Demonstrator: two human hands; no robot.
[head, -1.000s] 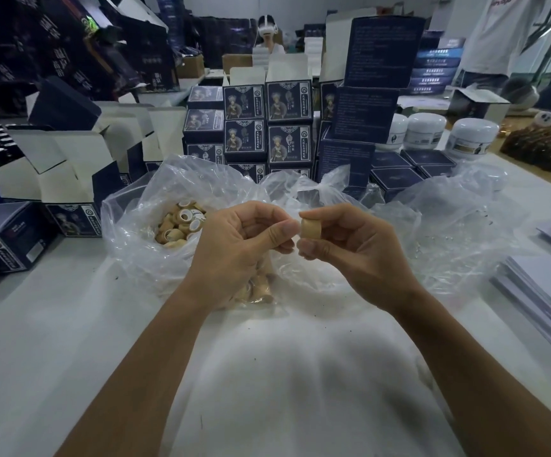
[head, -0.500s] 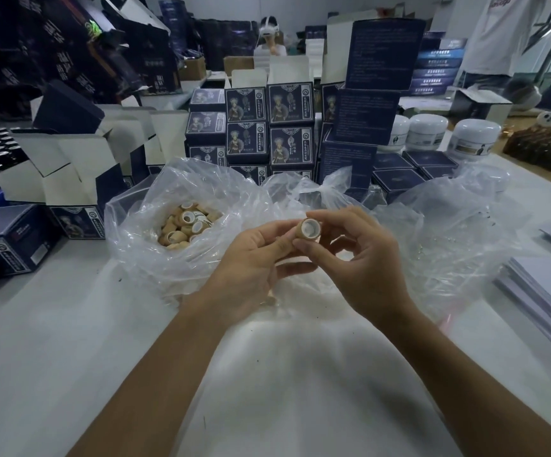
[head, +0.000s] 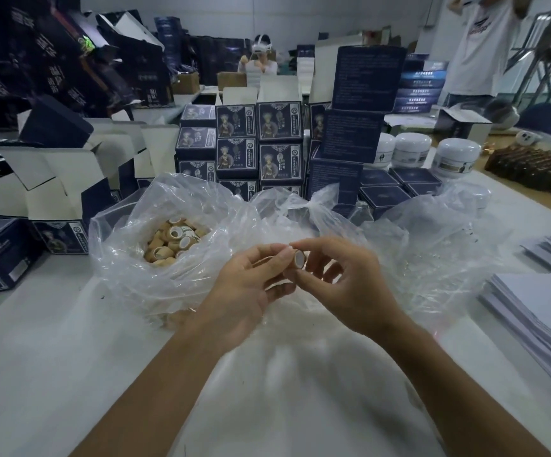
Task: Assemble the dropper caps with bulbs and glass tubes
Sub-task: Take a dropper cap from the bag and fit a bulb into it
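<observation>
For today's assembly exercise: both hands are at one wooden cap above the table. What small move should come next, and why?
Probably press the bulb home into the wooden dropper cap. The right hand pinches the cap with its white-lined opening toward the camera, and the left hand has its fingertips against the cap. No glass tube is visible in either hand, so that would come afterwards.

Glossy clear plastic bag [head: 142, 258], matt wood-look caps [head: 175, 239]
</observation>
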